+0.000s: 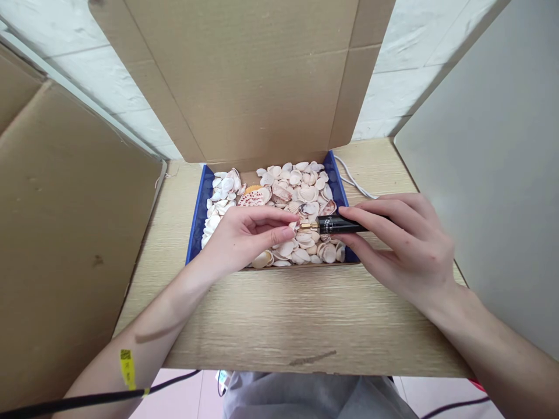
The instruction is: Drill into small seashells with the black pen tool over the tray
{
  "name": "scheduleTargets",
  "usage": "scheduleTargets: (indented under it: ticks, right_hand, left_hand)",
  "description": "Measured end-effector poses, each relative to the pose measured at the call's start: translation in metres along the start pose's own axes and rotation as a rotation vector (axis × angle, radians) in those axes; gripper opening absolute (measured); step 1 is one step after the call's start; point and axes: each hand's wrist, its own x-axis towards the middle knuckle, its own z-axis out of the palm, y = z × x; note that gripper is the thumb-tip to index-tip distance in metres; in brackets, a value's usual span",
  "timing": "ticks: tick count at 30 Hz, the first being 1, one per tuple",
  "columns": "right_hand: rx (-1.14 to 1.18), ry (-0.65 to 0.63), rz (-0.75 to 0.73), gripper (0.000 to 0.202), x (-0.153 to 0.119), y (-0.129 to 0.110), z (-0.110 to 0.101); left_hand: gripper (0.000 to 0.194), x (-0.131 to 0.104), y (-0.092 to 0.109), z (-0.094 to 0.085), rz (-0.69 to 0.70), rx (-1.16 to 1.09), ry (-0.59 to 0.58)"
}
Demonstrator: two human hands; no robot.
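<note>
My left hand [244,235] pinches a small pale shell [294,226] between thumb and fingertips, above the front part of a blue-sided box [197,215]. In my right hand [402,244] is a black pen-like tool [339,224], held level and pointing left. Its brass-coloured tip [309,226] meets or nearly meets the shell; the exact contact is too small to tell. Many white and pinkish shells [301,189] fill the box beneath both hands. A larger red-speckled shell [253,198] lies near the middle, beside an orange one [252,189].
The box's cardboard lid [244,75] stands raised behind it. Cardboard [70,221] walls the left side and a grey panel [493,145] the right. A white cable [356,183] runs behind my right hand. A black cable [105,396] crosses near my left forearm.
</note>
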Motion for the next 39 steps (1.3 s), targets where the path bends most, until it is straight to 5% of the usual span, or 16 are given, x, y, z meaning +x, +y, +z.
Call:
scheduleTargets:
  ticks: [13, 30, 39]
  right_hand:
    - [0.002, 0.006, 0.018, 0.039, 0.0006, 0.0, -0.001]
    - [0.061, -0.035, 0.066, 0.03, 0.001, -0.0015, -0.0003]
    - [0.067, -0.029, 0.108, 0.032, 0.0018, -0.003, -0.0013]
  left_hand:
    - [0.027, -0.001, -0.003, -0.0013, -0.053, -0.085, -0.102]
    - [0.024, 0.0037, -0.002, -0.0011, 0.034, -0.006, 0.12]
    - [0.029, 0.0015, 0.0008, -0.0014, -0.07, -0.111, 0.042]
